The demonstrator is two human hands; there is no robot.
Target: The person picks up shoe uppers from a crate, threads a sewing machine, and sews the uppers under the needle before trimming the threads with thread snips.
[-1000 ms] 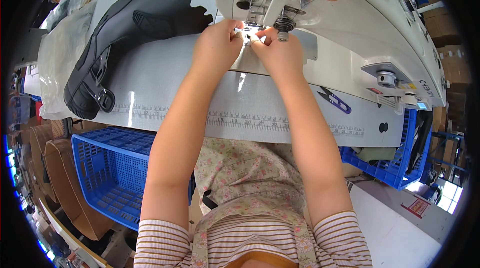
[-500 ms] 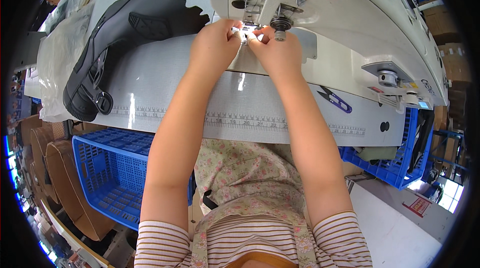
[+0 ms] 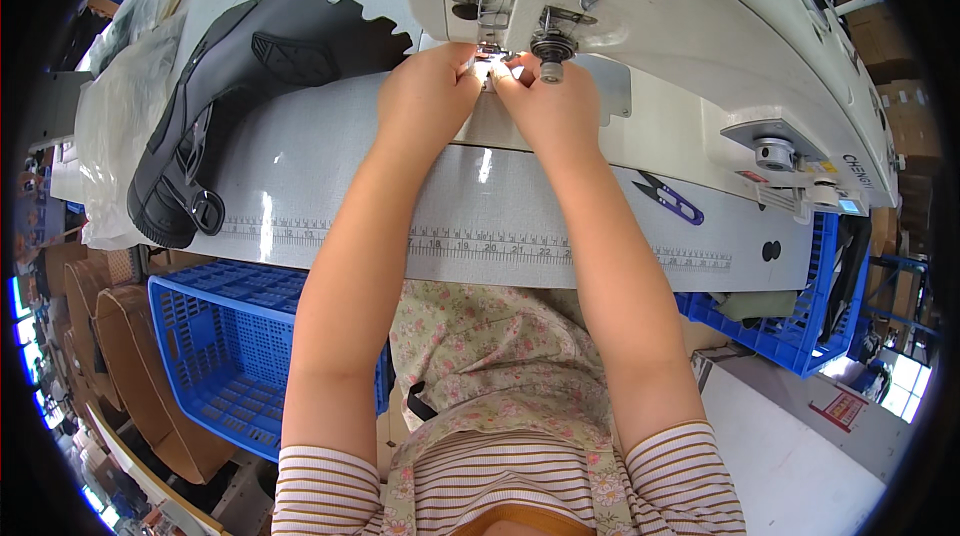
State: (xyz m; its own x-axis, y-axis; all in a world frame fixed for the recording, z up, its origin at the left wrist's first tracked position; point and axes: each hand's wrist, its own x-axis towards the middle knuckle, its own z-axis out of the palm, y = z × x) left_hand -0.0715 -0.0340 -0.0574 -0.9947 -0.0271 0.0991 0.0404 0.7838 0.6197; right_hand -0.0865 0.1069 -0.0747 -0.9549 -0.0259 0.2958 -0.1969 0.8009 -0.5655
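Observation:
Both my hands are raised to the needle area of a white sewing machine (image 3: 690, 46), under its lit head. My left hand (image 3: 428, 96) is on the left of the presser foot (image 3: 488, 50), its fingers curled together. From the other side my right hand (image 3: 552, 101) reaches in, thumb and fingers pinched close to the needle. Whatever the fingertips grip is too small and too brightly lit to make out. To the left of my left hand a black rubber boot (image 3: 270, 66) lies on its side on the grey table (image 3: 300, 166).
Purple-handled thread snips (image 3: 672, 199) lie right of my right forearm. Two small black discs (image 3: 771, 251) are near the table's right end. A blue crate (image 3: 230, 346) stands below at left, another blue crate (image 3: 815, 326) at right. Clear plastic bags (image 3: 125, 126) hang beyond the boot.
Both hands stay at the needle, with only slight shifts of the fingers. The whole view has tilted a little; the boot and table things lie as before.

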